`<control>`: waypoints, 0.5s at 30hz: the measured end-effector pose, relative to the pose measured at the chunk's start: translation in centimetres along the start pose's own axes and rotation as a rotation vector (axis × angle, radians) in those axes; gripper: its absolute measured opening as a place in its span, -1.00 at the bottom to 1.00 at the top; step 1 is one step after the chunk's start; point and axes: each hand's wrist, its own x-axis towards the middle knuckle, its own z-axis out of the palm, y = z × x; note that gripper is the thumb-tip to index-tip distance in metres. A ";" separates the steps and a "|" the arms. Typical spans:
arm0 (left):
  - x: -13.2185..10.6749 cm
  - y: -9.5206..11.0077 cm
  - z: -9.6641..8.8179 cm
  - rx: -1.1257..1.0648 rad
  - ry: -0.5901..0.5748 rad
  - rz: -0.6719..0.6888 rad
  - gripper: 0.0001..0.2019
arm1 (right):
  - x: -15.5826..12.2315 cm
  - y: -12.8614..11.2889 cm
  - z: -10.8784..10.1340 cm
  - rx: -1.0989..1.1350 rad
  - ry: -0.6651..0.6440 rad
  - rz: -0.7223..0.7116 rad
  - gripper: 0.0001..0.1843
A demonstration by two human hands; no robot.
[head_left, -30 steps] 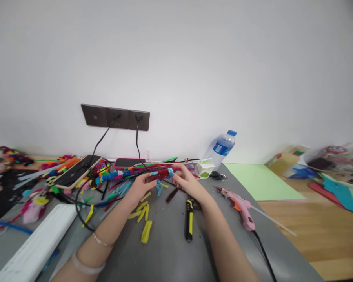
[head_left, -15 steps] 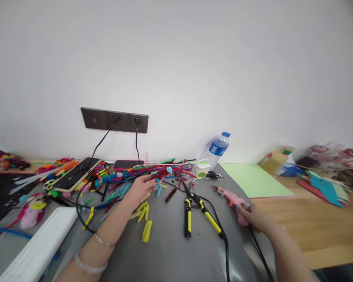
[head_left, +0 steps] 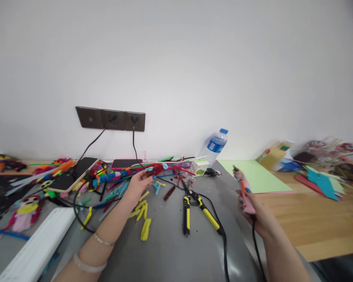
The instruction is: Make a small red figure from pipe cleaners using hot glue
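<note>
My left hand [head_left: 137, 186] is closed on a dark red pipe-cleaner piece [head_left: 157, 169] with light blue tips, held just above the grey table [head_left: 170, 250] near the pile of pipe cleaners. My right hand [head_left: 253, 211] grips a pink hot glue gun [head_left: 243, 191], lifted off the table with its nozzle pointing up and away; its black cord [head_left: 254, 243] trails down along my wrist. Yellow-handled pliers [head_left: 194, 211] lie open on the table between my hands.
Yellow pipe-cleaner bits [head_left: 144, 219] lie by my left forearm. Two phones [head_left: 73, 174] charge at the back left under the wall sockets [head_left: 110, 118]. A water bottle [head_left: 214, 147], a small carton [head_left: 200, 166], green paper [head_left: 251, 176] and craft clutter [head_left: 320, 168] sit to the right.
My right hand left the red piece, reached right to the glue gun and has now lifted it off the table. My left hand keeps holding the piece.
</note>
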 end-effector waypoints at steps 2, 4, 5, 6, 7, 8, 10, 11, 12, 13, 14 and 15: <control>-0.1 0.2 0.1 -0.021 0.012 -0.017 -0.59 | -0.8 -1.4 1.1 0.185 -0.096 0.074 -0.54; -0.1 0.4 0.2 -0.082 0.029 -0.030 -0.60 | -1.7 -3.0 2.6 0.231 -0.155 0.097 -0.60; -0.1 0.4 0.2 -0.120 0.042 -0.036 -0.61 | -2.1 -3.7 3.4 0.238 -0.202 0.094 -0.63; -0.1 0.5 0.2 -0.158 0.056 -0.044 -0.62 | -2.5 -4.4 4.3 0.243 -0.255 0.071 -0.64; -0.1 0.6 0.2 -0.191 0.074 -0.053 -0.63 | -2.8 -5.0 5.4 0.235 -0.301 0.037 -0.67; 0.0 0.6 0.1 -0.219 0.092 -0.064 -0.64 | -3.0 -5.5 6.5 0.211 -0.341 -0.009 -0.68; 0.1 0.7 0.0 -0.258 0.122 -0.086 -0.67 | -3.1 -6.3 8.9 0.141 -0.420 -0.092 -0.59; 0.1 0.7 -0.1 -0.272 0.132 -0.093 -0.68 | -2.9 -6.5 10.2 0.117 -0.458 -0.121 -0.54; 0.1 0.7 -0.1 -0.281 0.138 -0.097 -0.68 | -2.7 -6.5 11.4 0.110 -0.496 -0.138 -0.52; 0.1 0.7 -0.1 -0.288 0.142 -0.101 -0.68 | -2.5 -6.5 12.6 0.117 -0.531 -0.134 -0.51; 0.1 0.7 -0.1 -0.290 0.142 -0.105 -0.69 | -2.1 -6.2 13.7 0.140 -0.564 -0.118 -0.52; 0.1 0.7 0.0 -0.291 0.143 -0.110 -0.69 | -1.8 -5.8 14.8 0.174 -0.592 -0.096 -0.52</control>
